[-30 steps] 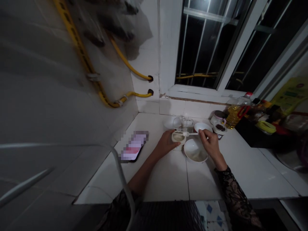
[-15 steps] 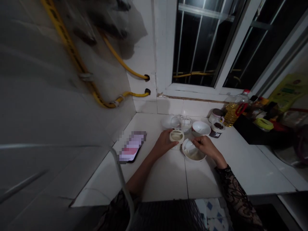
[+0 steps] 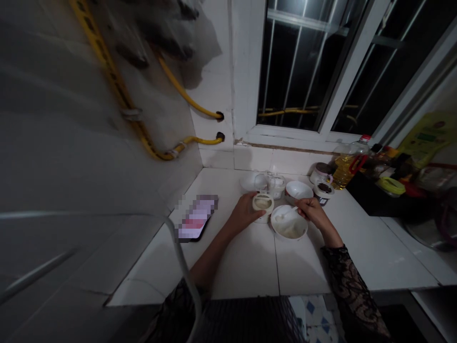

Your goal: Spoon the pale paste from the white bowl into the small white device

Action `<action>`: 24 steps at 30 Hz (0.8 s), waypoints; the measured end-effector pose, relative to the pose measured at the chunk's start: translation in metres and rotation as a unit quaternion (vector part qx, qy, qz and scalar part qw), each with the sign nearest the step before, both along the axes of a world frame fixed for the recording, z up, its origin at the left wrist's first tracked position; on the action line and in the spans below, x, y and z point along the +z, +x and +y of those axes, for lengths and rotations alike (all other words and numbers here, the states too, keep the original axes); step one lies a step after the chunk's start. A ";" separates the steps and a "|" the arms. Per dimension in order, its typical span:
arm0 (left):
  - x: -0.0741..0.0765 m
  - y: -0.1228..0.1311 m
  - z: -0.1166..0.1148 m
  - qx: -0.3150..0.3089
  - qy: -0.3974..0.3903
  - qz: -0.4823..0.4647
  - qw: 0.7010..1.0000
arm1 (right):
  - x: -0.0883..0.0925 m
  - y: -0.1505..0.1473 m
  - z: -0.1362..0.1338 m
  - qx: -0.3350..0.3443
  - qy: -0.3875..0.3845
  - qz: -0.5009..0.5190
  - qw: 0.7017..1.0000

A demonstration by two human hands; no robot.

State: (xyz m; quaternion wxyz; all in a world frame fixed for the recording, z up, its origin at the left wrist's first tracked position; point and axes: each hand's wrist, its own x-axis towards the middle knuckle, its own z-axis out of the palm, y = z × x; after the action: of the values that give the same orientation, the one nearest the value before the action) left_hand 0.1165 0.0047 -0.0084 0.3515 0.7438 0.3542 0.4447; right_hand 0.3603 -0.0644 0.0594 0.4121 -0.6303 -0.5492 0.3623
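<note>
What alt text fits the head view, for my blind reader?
The left hand holds a small white container, and the right hand holds a spoon in a white bowl, on a tiled counter. A phone lies nearby.

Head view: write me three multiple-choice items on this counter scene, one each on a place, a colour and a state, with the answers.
1. Where is the phone? A) right of the hands B) left of the hands C) on the windowsill
2. What colour are the wall pipes? A) blue B) black C) yellow
3. What is the left hand doing? A) holding a round white container B) lying flat C) holding the phone

1 B: it lies on the counter left of both hands.
2 C: both pipes show yellow against the wall.
3 A: the hand clasps the container's side.
</note>
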 end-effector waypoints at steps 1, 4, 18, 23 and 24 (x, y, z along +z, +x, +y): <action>0.000 0.000 0.000 -0.001 0.001 0.000 1.000 | 0.000 0.000 0.000 -0.005 -0.003 0.010 1.000; 0.001 0.000 -0.001 -0.002 0.008 0.000 1.000 | 0.000 0.002 0.001 -0.014 -0.003 0.030 0.999; 0.001 0.000 -0.001 0.000 0.007 -0.003 1.000 | 0.000 0.004 0.001 -0.019 0.013 0.042 0.999; 0.001 0.000 -0.001 0.005 0.011 -0.005 1.000 | -0.002 0.006 0.003 -0.028 0.013 0.046 0.998; 0.001 0.001 -0.001 0.005 0.011 -0.005 1.000 | -0.002 0.007 0.003 -0.029 0.014 0.046 0.998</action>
State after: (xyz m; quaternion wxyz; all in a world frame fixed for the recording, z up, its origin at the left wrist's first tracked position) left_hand 0.1171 0.0039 -0.0077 0.3424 0.7438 0.3512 0.4540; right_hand 0.3668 -0.0615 0.0571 0.4566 -0.6225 -0.5160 0.3711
